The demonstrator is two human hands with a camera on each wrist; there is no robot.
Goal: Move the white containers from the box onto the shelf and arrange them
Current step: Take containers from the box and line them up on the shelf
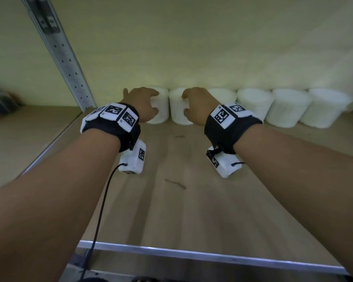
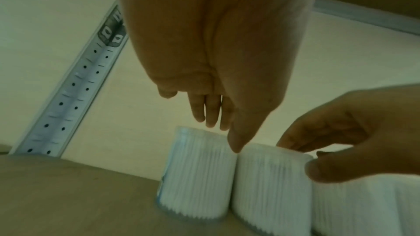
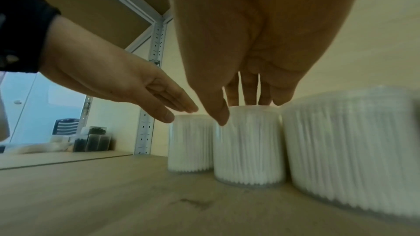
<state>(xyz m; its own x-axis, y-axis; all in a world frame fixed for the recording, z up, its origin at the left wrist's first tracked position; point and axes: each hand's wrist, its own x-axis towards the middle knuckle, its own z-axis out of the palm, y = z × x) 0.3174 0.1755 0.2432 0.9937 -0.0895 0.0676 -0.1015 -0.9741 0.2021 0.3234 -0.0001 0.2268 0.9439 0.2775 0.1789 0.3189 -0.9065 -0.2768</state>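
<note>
Left hand (image 1: 143,102) and right hand (image 1: 196,104) over upright white containers (image 1: 253,104).

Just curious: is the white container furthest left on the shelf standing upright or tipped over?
Upright. The leftmost container stands on its flat base on the shelf, sides vertical, against the next container.

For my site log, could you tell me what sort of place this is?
Probably a storeroom or stockroom: a wooden shelf on a perforated metal upright, a row of identical white containers along its back, and dark bins on the neighbouring shelf.
</note>
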